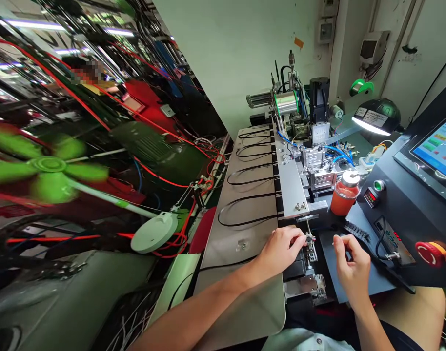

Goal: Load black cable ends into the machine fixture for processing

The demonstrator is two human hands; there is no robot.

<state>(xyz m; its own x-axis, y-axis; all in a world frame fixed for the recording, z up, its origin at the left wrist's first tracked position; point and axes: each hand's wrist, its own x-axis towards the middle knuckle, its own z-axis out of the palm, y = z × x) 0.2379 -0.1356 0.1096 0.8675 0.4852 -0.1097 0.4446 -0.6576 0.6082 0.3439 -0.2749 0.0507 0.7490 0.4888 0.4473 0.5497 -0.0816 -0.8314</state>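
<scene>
My left hand (283, 249) reaches in from the lower left, with thumb and forefinger pinched together at a small metal fixture (311, 246) on the machine's front. What sits between those fingertips is too small to make out. Below it, a black cable (226, 264) runs across the metal plate towards this hand. My right hand (353, 265) is raised over the dark work surface (329, 258), apart from the fixture. Its fingers are curled, thumb and forefinger tips together; anything held there is too small to name. Close by lies a black brush-like strip (356, 230).
Black cables (245, 197) loop over the long metal plate (252, 234). An orange-red bottle (343, 195), a lit lamp (378, 117), a wire spool (287, 103), a touchscreen (440, 146) and a red stop button (431, 253) surround the machine. A green fan (49, 165) spins at left; a person (94, 78) is behind.
</scene>
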